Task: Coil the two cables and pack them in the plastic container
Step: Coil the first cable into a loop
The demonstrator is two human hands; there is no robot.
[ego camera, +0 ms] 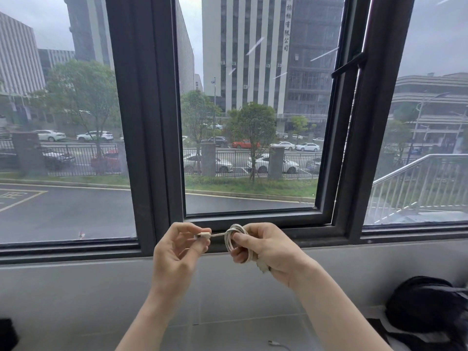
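At the far left bottom corner a dark shape (7,334) is cut by the frame; there is no telling what it is. The left hand (177,252) is raised in front of the window frame (149,122), thumb and forefinger pinched together on the plug (203,235) at the free end of a pale cable (236,240). A short straight run of cable goes from that plug to the coil, which the right hand (263,249) grips: the loops pass round its fingers, the thumb lies across them, and much of the coil is hidden inside the palm. A second plug end seems to poke out below the heel of that hand, though it is blurred. Both hands are held in the air above the pale tiled sill (228,300), touching nothing but the cable.

Down at the bottom edge of the sill, right of centre, the tip of another cable (277,344) shows, the rest cut off by the frame. At the bottom right corner sits a black bag (425,307), partly out of view, its lower part a jumble of dark and light strips. No container can be made out anywhere. Behind the glass are trees, parked cars, a fence and tall buildings.
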